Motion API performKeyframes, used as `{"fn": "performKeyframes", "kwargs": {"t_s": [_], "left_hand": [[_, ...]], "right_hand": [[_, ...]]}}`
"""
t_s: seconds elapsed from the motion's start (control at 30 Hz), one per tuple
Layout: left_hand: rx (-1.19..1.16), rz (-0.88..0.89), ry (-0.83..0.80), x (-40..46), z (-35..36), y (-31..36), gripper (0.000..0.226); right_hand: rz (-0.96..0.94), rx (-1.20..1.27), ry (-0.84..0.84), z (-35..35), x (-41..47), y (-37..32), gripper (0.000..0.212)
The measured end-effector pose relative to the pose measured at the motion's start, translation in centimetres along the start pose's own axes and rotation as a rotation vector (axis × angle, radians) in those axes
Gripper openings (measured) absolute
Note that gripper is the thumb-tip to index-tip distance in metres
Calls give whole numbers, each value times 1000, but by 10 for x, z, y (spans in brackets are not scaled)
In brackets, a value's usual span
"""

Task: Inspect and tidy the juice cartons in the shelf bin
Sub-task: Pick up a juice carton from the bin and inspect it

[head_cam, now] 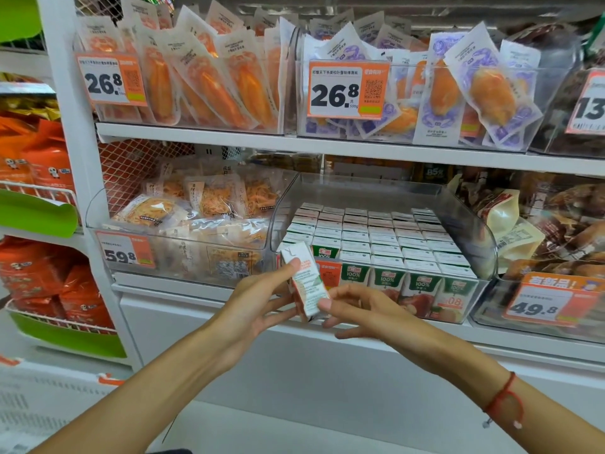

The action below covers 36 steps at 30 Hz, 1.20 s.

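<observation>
Glossy boxy carton (306,283) — pinched between left hand (258,306) and right hand (357,309) fingers — before clear bin (484,257).

Bright, even shop light falls from above. Glare streaks the clear bin (386,191). Shelves (327,149) bow at the wide-angle edges, where packets go soft; shadows are faint.
</observation>
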<state>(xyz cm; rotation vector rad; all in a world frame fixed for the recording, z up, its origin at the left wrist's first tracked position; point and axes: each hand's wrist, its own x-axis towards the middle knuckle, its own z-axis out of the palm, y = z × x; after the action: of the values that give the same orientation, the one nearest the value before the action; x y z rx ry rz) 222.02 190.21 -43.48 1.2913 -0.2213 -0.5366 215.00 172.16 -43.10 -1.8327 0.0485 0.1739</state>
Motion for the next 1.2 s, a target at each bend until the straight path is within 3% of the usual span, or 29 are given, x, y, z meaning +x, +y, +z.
{"fn": "performKeyframes", "kwargs": {"t_s": [0.17,0.27,0.43,0.57,0.63,0.73,0.87,1.03,1.2], "left_hand": [[23,51,-38,0,-1,2,33],[162,103,54,-2,-1,-2,25],[174,125,118,-2,2,-6,20],[214,115,130,1,7,-10,25],[214,87,136,2,5,-10,25],[215,89,49,1,1,-7,28],[275,204,-97,-2,-1,-2,28],[565,477,-138,-5,-5,2,42],[829,710,-158,-8,-5,0,54]], "right_hand": [[-36,6,-9,4,0,-1,40],[-60,-189,139,5,3,1,39],[-174,-553,358,5,2,7,46],[-263,-702,401,10,4,11,52],[-239,-671,347,8,5,12,57],[-172,-388,229,0,4,8,59],[-214,-98,167,-8,5,5,38],[-354,-172,120,-15,-1,4,53],[-486,-321,151,-24,-10,-4,37]]}}
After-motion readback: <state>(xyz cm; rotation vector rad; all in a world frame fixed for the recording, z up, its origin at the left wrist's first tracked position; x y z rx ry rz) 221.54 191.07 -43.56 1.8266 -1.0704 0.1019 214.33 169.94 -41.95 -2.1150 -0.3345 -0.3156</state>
